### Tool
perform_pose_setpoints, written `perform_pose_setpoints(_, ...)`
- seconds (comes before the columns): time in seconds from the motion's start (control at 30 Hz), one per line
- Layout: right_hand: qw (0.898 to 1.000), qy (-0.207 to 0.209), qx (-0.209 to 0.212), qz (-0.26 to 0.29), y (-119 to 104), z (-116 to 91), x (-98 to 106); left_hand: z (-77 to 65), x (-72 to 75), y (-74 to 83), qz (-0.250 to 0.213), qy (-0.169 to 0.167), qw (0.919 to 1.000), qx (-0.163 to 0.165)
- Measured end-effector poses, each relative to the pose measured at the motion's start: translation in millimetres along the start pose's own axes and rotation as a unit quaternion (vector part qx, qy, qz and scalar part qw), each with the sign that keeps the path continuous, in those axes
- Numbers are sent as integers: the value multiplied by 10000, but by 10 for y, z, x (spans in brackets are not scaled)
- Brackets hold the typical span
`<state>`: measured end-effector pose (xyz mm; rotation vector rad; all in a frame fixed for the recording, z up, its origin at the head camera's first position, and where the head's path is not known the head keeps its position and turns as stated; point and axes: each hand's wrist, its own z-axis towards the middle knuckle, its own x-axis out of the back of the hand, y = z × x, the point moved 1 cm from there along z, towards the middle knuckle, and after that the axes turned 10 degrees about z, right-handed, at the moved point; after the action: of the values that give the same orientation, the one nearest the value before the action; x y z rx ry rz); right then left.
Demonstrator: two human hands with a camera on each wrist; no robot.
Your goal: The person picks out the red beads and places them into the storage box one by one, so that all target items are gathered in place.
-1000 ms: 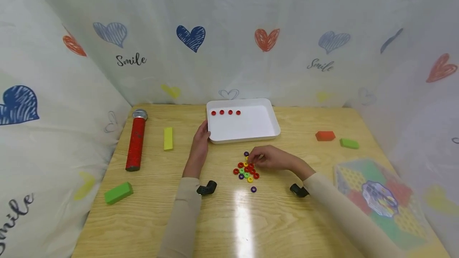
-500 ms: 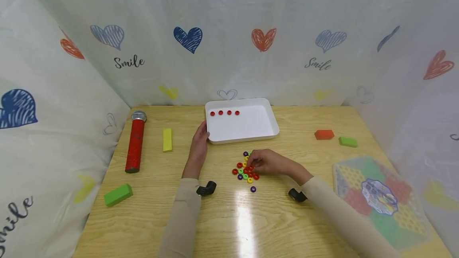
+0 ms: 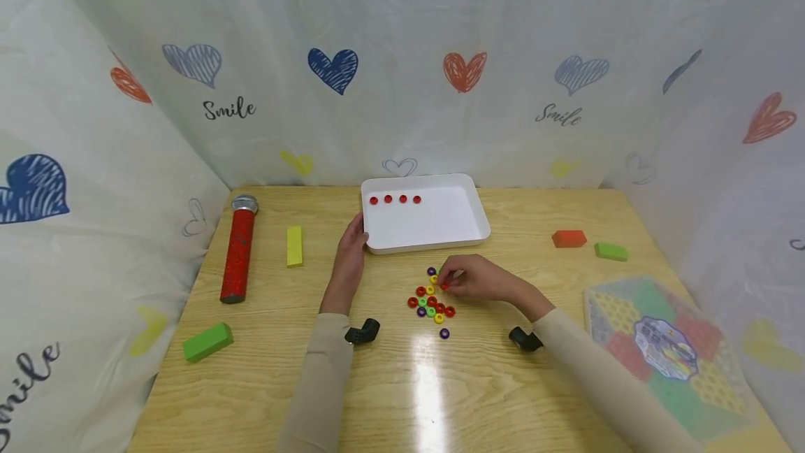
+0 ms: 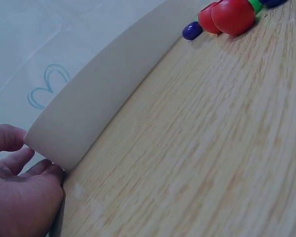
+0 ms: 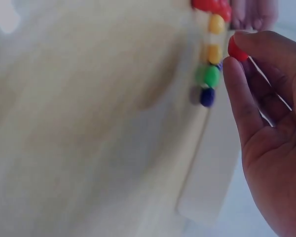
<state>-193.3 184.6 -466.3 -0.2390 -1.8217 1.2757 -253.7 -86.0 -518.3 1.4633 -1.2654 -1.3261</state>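
The right hand (image 3: 474,278) pinches a red bead (image 5: 238,49), partly hiding the bead pile (image 3: 431,301). The left hand (image 3: 349,257), cropped in its wrist view, touches the white tray (image 3: 434,226) with relaxed fingers. Bench (image 3: 393,271) separates tray and pile; its near edge falls outside view.

The right hand (image 5: 271,140) pinches a red bead (image 5: 238,49) between thumb and finger. Near it, on the blurred table (image 5: 89,123), sit a dark blue bead (image 5: 207,97), a green bead (image 5: 211,76), two yellow beads (image 5: 216,23) and, at the top edge, several red beads (image 5: 207,5). The white tray (image 5: 212,163) stands behind; part of the left hand (image 5: 255,14) shows above.
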Motion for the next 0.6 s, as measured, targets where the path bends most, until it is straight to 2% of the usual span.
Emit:
perform_pose_setpoints(0.3, 9994, 325, 6, 128, -18, 113, 339, 12, 11, 28, 85, 62, 9999, 24)
perform_pose_setpoints(0.6, 9984, 550, -50, 92, -28, 338, 581, -44, -12, 70, 55, -3, 10000, 44)
